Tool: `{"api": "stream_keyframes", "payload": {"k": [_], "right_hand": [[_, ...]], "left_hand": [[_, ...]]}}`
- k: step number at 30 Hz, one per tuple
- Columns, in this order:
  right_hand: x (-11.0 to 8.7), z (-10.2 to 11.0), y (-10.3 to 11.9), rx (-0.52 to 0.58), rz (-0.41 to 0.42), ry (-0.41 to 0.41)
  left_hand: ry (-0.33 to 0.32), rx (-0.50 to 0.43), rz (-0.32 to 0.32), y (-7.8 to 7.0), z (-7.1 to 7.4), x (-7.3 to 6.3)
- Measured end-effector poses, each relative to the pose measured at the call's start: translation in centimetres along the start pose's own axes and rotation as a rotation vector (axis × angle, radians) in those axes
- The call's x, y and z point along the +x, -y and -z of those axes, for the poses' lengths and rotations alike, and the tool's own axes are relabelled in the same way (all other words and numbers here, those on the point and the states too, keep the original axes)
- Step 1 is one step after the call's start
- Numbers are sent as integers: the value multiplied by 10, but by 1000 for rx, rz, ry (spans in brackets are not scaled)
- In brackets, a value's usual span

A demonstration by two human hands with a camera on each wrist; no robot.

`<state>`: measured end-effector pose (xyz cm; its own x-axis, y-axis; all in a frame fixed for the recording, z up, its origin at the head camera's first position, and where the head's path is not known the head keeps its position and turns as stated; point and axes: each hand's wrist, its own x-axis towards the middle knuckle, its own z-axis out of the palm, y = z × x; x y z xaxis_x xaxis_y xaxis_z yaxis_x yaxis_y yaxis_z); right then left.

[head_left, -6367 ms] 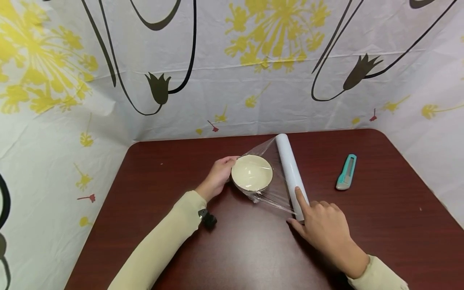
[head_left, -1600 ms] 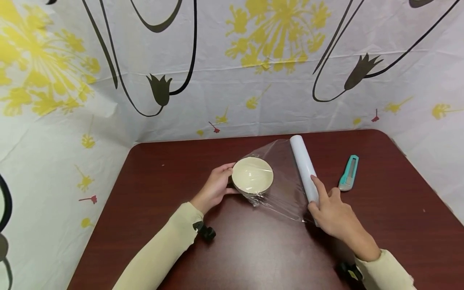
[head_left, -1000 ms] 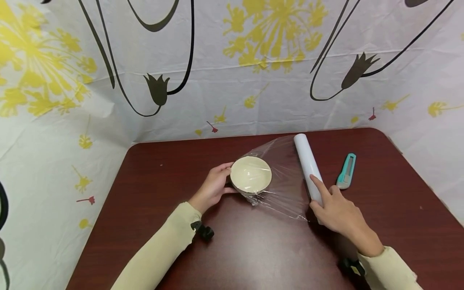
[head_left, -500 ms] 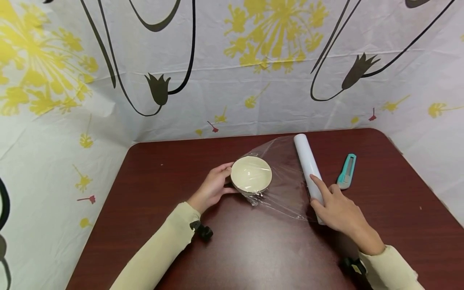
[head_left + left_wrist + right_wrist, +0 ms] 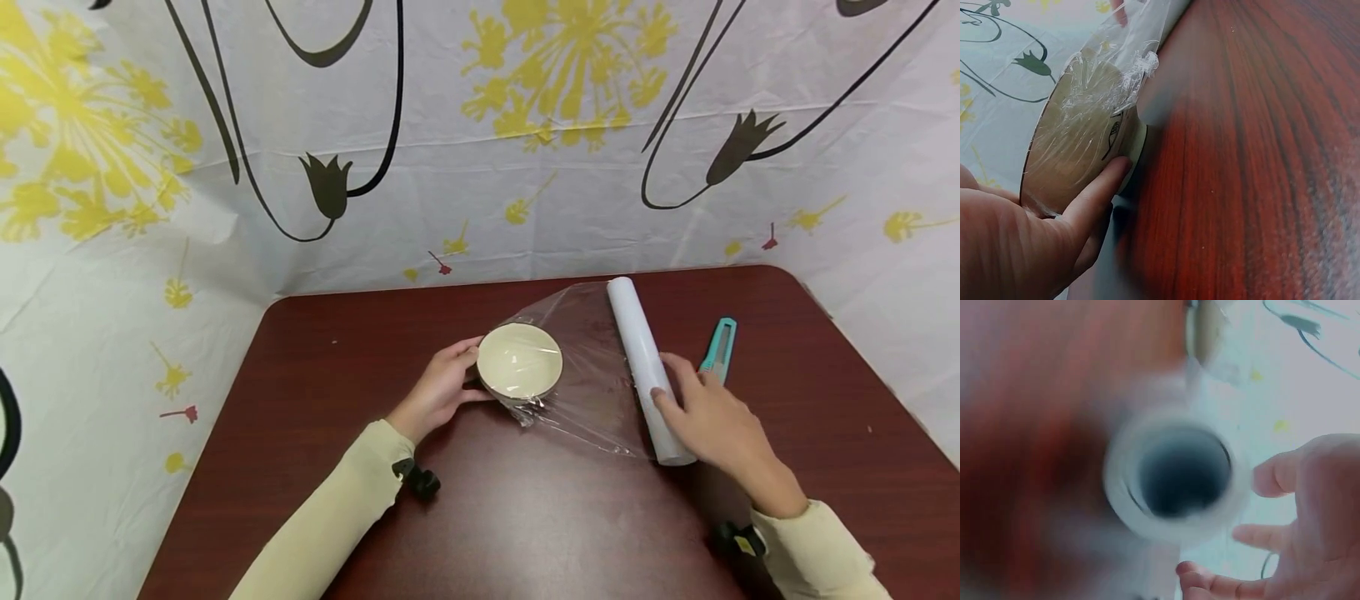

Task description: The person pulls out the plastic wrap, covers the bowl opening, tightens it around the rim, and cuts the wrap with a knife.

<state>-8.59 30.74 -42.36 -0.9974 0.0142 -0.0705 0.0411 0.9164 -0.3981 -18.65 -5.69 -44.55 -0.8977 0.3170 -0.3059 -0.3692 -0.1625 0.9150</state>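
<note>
A cream bowl (image 5: 520, 362) sits on the table under clear plastic wrap (image 5: 592, 367), which runs right to a white roll (image 5: 643, 367). My left hand (image 5: 442, 382) grips the bowl's left side; in the left wrist view its fingers lie along the bowl's wall (image 5: 1066, 156), with crumpled wrap (image 5: 1132, 75) beyond. My right hand (image 5: 712, 417) is at the roll's near right side, thumb and index finger at its surface. In the right wrist view its fingers are spread apart beside the roll's hollow end (image 5: 1179, 475).
A teal utility knife (image 5: 721, 343) lies right of the roll, its lower end hidden behind my right hand. The dark red wooden table (image 5: 540, 525) meets a floral-patterned sheet (image 5: 480, 183) at the back and sides.
The roll has moved right, with more wrap stretched between it and the bowl. In the last half second my right hand has shifted to the roll's right side, loosening its fingers.
</note>
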Motion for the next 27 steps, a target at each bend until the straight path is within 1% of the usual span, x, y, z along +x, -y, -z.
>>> {"api": "stream_keyframes", "payload": {"k": [6, 10, 13, 16, 19, 22, 27], "right_hand": [[21, 23, -37, 7, -98, -73], [32, 30, -57, 13, -122, -93], [39, 30, -65, 21, -149, -65], [44, 30, -70, 35, -197, -20], [48, 30, -75, 61, -238, -1], [52, 32, -78, 102, -245, 21], [55, 35, -84, 215, -217, 92]], "left_hand": [[-10, 10, 1, 3, 2, 2], [-7, 14, 3, 5, 3, 2], [-7, 14, -1, 5, 4, 1], [-7, 18, -5, 5, 4, 1], [-3, 20, -5, 4, 3, 2], [-1, 17, -3, 4, 3, 2], [4, 17, 1, 3, 3, 1]]}}
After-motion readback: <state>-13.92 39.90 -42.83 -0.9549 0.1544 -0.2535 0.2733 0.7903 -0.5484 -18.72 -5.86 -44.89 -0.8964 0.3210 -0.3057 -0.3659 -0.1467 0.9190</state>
